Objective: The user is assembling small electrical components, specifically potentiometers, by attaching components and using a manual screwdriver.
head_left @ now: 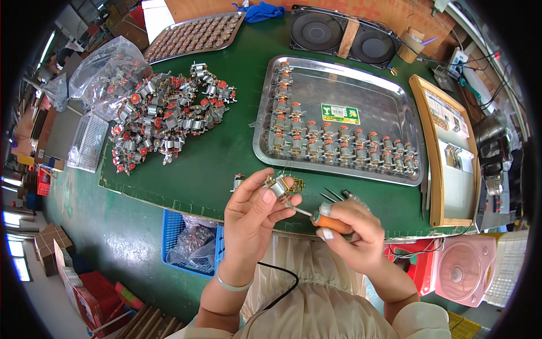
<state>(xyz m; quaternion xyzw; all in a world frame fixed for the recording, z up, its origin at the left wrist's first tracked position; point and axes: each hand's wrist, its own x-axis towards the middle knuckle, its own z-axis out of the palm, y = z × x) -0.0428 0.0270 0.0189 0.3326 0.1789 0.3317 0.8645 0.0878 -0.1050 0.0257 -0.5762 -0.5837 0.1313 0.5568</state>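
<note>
My left hand point(251, 212) pinches a small electric motor point(278, 186) with a silver body and brass-coloured metal parts, held above the near edge of the green table. In my right hand point(355, 229) is a screwdriver point(333, 223) with an orange handle. Its shaft points left, toward the motor; whether the tip touches it I cannot tell. Just beyond my hands stands a metal tray point(372, 85) with rows of similar motors point(344, 151) along its left and near sides. To the left lies a heap of loose motors point(169, 116) with red parts.
A second full tray point(195, 37) lies at the far left beside a clear plastic bag point(110, 73). Two black fans point(319, 31) stand at the back. A wooden-framed box point(451, 152) borders the tray on the right. Below the table are a blue crate point(174, 237) and a pink fan point(466, 271).
</note>
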